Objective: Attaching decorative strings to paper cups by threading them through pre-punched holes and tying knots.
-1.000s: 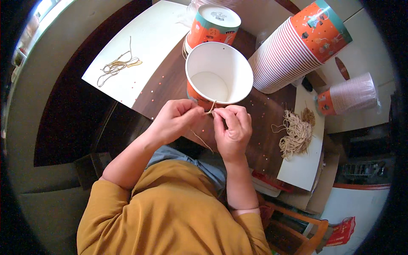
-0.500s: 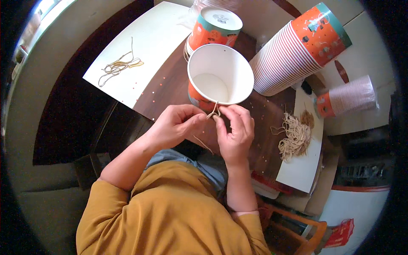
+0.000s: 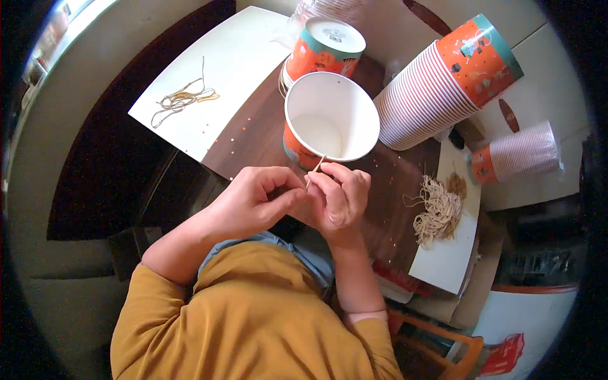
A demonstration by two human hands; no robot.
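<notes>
A large paper bucket (image 3: 332,114), white inside and orange outside, stands with its mouth up in front of me. A thin beige string (image 3: 318,166) runs from the near side of its rim down to my fingers. My left hand (image 3: 263,197) is closed in a pinch at the string's lower end. Close beside it, my right hand (image 3: 339,193) pinches the string just below the rim. The fingers hide part of the string, and I cannot make out whether it is knotted.
Behind the bucket stands an upturned orange bucket (image 3: 323,60). A tall nested stack of buckets (image 3: 437,82) leans at the right, with a smaller wrapped stack (image 3: 516,153) beyond. A bundle of beige strings (image 3: 438,212) lies at the right; loose cords (image 3: 180,100) lie on the left white board.
The loose string loop between my hands has drawn into a tight, narrow strand. My right fingers have curled in closer to my left hand. The view has shifted slightly.
</notes>
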